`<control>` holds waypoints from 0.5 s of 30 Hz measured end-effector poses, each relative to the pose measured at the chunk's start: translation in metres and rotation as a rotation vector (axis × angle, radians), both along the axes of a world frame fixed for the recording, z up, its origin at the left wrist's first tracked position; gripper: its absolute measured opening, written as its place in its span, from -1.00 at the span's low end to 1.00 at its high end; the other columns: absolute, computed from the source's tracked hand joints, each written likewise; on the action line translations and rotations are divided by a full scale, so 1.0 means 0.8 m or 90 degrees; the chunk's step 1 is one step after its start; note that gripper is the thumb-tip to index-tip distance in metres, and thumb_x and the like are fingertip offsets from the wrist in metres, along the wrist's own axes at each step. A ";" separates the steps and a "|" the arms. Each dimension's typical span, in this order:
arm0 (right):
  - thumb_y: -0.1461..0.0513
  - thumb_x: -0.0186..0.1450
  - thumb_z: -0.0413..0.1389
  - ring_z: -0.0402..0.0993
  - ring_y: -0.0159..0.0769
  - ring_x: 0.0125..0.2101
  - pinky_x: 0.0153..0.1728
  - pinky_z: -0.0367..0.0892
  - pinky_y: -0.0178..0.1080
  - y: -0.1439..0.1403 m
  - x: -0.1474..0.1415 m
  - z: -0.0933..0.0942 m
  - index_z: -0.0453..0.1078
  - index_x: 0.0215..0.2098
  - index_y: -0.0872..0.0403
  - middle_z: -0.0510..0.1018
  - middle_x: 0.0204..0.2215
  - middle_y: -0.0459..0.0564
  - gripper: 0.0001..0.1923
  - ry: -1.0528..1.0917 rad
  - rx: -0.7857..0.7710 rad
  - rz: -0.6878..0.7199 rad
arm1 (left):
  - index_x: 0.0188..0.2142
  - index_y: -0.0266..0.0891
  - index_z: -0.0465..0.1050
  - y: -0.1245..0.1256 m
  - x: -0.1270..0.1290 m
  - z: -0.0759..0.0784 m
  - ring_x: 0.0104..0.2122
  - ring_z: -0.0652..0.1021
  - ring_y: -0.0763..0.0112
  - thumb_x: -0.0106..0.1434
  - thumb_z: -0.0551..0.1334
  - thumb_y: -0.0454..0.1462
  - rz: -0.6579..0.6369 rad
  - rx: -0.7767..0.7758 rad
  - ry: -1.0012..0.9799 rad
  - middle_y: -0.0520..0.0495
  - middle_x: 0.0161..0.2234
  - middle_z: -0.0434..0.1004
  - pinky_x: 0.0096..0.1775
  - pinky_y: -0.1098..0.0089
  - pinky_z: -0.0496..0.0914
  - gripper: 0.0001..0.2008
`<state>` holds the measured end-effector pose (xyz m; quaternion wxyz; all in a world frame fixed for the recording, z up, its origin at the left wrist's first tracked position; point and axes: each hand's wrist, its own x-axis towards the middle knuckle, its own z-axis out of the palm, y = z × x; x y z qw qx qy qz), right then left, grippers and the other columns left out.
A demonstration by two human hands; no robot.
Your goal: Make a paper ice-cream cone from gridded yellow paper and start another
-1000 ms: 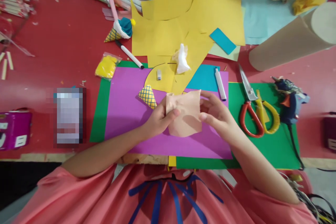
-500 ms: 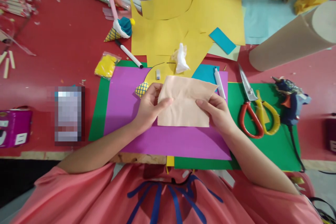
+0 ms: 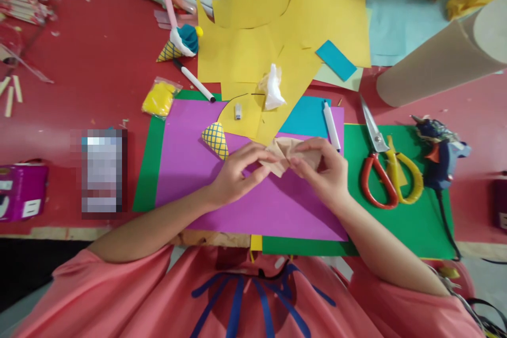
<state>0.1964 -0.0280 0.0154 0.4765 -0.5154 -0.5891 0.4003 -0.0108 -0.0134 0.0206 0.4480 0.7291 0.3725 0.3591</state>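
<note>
Both my hands hold a piece of beige cloth (image 3: 285, 152) bunched up above the purple paper sheet (image 3: 253, 206). My left hand (image 3: 233, 177) pinches its left end with fingertips. My right hand (image 3: 325, 171) grips the right part, fingers curled over it. A small yellow cone with a dark grid pattern (image 3: 216, 140) lies just left of my left hand. A white marker (image 3: 330, 125) lies just beyond my right hand.
Red and yellow scissors (image 3: 380, 166) and a blue glue gun (image 3: 439, 150) lie on the green sheet (image 3: 396, 222) at right. Yellow paper (image 3: 277, 26), a white wad (image 3: 273, 87), a yellow bag (image 3: 160, 99), a finished cone (image 3: 180, 45) and a cardboard roll (image 3: 439, 58) lie farther back.
The cloth was held spread flat between my hands; now it is gathered into a small crumpled bunch, and my hands have come closer together.
</note>
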 end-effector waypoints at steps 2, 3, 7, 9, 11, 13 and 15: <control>0.27 0.21 0.20 0.53 -0.28 -0.25 -0.24 0.42 -0.21 -0.008 -0.007 -0.003 0.35 -0.06 -0.03 0.56 -0.26 -0.06 -0.67 -0.054 0.011 0.000 | -0.12 -0.18 0.44 -0.003 0.002 0.003 -0.16 0.51 0.43 0.34 0.12 -0.32 -0.043 0.041 0.027 -0.04 -0.19 0.51 -0.12 0.38 0.42 -0.83; 0.28 0.23 0.17 0.54 -0.28 -0.26 -0.25 0.43 -0.22 -0.011 -0.010 -0.003 0.28 0.03 -0.05 0.56 -0.25 -0.06 -0.60 -0.050 -0.003 0.021 | -0.11 -0.19 0.43 -0.005 0.002 0.004 -0.13 0.51 0.41 0.34 0.11 -0.32 -0.057 0.058 0.039 -0.05 -0.17 0.51 -0.08 0.37 0.42 -0.83; 0.26 0.31 0.08 0.52 -0.24 -0.10 -0.09 0.43 -0.15 -0.014 -0.011 -0.001 0.27 0.12 -0.04 0.56 -0.07 0.00 -0.60 -0.027 -0.056 0.106 | -0.04 -0.18 0.37 -0.006 0.001 0.004 -0.07 0.50 0.33 0.34 0.11 -0.29 -0.082 0.112 0.074 -0.10 -0.12 0.49 -0.04 0.29 0.44 -0.78; 0.20 0.35 0.06 0.46 -0.20 0.01 0.02 0.38 -0.10 -0.012 -0.009 0.001 0.31 0.12 -0.04 0.51 0.03 0.02 -0.63 -0.018 -0.048 0.125 | 0.02 -0.18 0.33 -0.006 0.000 0.001 -0.02 0.49 0.31 0.34 0.11 -0.27 -0.084 0.138 0.087 -0.12 -0.07 0.48 0.01 0.26 0.44 -0.74; 0.16 0.34 0.08 0.42 -0.19 0.04 0.07 0.33 -0.07 -0.010 -0.008 0.002 0.30 0.15 -0.06 0.49 0.04 0.01 -0.59 -0.016 -0.035 0.139 | 0.08 -0.19 0.29 -0.006 0.001 -0.003 0.05 0.46 0.26 0.34 0.12 -0.27 -0.092 0.166 0.111 -0.17 0.00 0.45 0.07 0.22 0.42 -0.68; 0.15 0.32 0.12 0.42 -0.18 0.04 0.07 0.32 -0.06 -0.009 -0.010 0.000 0.31 0.15 -0.06 0.49 0.03 0.01 -0.58 -0.026 -0.033 0.133 | 0.13 -0.22 0.25 -0.007 0.003 -0.008 0.11 0.42 0.21 0.34 0.12 -0.28 -0.108 0.196 0.153 -0.22 0.06 0.41 0.11 0.16 0.40 -0.63; 0.16 0.31 0.14 0.45 -0.21 0.01 0.05 0.35 -0.10 -0.009 -0.012 -0.002 0.32 0.13 -0.06 0.51 0.01 0.01 -0.58 -0.009 -0.064 0.132 | 0.16 -0.26 0.22 -0.008 0.006 -0.014 0.13 0.41 0.16 0.33 0.12 -0.30 -0.122 0.235 0.189 -0.27 0.09 0.39 0.12 0.11 0.39 -0.60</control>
